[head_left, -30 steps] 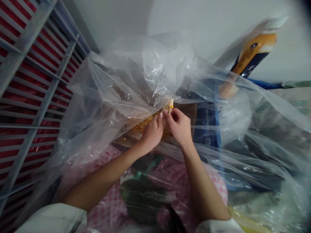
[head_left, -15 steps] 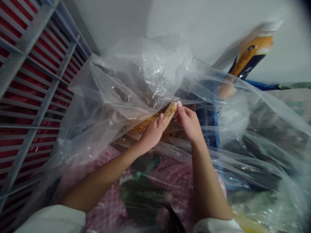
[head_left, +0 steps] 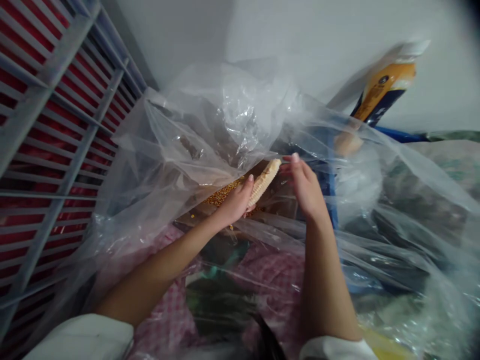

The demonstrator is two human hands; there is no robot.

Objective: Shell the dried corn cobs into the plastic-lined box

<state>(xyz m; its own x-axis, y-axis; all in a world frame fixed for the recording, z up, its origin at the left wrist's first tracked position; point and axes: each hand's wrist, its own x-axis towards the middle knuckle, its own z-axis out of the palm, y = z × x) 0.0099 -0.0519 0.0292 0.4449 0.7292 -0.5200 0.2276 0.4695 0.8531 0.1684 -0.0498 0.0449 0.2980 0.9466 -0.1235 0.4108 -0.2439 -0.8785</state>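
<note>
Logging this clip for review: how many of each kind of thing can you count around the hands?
Hands: 2 (left hand, right hand)
Corn cob: 1
Heap of corn kernels: 1
Clear plastic sheet: 1
Metal rack: 1
Yellow-and-navy packet: 1
Total: 7

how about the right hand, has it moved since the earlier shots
Yes, the right hand has shifted rightward, away from the red rack, and now sits clear of the corn cob.

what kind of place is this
Probably a cramped storage corner or back room, perhaps in a home or on a small farm. The left hand holds a corn cob above loose kernels, inside a clear plastic sheet, with a metal rack beside a plain wall.
</note>
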